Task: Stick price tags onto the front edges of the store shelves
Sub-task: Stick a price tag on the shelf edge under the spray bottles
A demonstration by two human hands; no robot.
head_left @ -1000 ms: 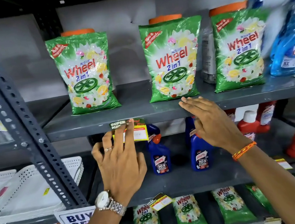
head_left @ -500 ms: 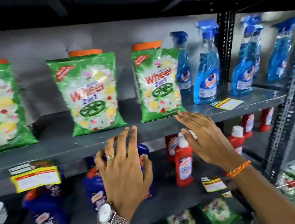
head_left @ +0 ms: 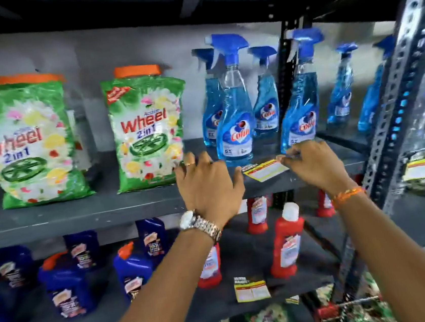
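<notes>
Since 0.5 s ago view panned right, both hands now at the loose price tag [head_left: 265, 170]. R hand [head_left: 315, 166] pinches its right end; L hand [head_left: 209, 185] spread wide, empty, just left. Tag lies flat near shelf [head_left: 80, 215] front edge, long axis along it. Behind: "Colin" sprays [head_left: 234, 121], "Wheel 2in1" bags [head_left: 147, 133].

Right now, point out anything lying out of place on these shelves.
Two price tags lie flat on shelf tops instead of on the front edges: one yellow tag askew before the Colin spray bottles, between the left hand and right hand; another tag lies loose by the red bottles.
</notes>
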